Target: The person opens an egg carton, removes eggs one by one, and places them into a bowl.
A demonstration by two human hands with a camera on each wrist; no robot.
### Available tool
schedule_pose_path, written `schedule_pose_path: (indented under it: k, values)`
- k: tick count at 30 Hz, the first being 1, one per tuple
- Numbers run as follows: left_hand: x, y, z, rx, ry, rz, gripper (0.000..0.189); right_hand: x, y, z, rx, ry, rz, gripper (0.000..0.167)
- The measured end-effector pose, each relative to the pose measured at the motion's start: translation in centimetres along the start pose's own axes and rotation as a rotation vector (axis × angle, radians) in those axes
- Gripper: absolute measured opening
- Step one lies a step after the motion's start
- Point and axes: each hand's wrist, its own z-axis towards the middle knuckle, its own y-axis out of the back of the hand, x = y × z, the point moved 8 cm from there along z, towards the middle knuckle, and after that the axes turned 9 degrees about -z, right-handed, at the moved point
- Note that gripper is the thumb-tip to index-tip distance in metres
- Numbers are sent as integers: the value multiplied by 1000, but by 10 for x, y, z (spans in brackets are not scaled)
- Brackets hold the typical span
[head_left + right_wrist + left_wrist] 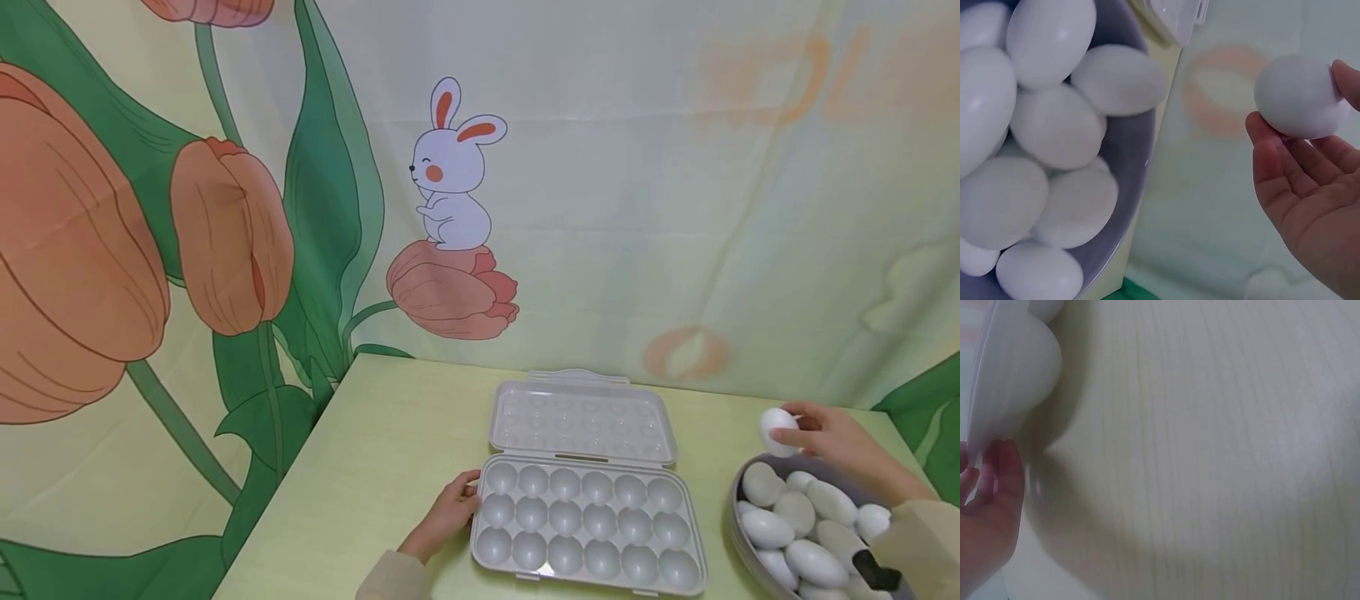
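A white egg (777, 432) is pinched between the thumb and fingertips of my right hand (836, 442), above the far rim of a grey bowl (738, 533). White and off-white eggs (1060, 125) fill that bowl. An egg box (588, 575) of pale plastic lies with its lid (585, 421) folded back, its rows of round hollows bare. My left hand (450, 510) grips the box's left edge; in the left wrist view its fingers (1007, 472) curl at the rim, and the box's underside shows.
All of this rests on a pale wood-grain table (360, 450). Behind its far edge hangs a cloth backdrop (600, 208) printed with tulips and a rabbit. The bowl stands just right of the egg box.
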Motion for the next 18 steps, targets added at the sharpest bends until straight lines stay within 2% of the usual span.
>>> schedule_pose_path:
  k: [6, 12, 18]
  values:
    - [20, 4, 11, -5, 5, 10, 44, -29, 3, 1, -3, -85, -68, 62]
    - [15, 3, 9, -1, 3, 9, 42, -50, 2, 3, 0, -157, -105, 68]
    - [15, 3, 8, 2, 7, 8, 43, -65, -5, 8, -10, -189, -122, 62]
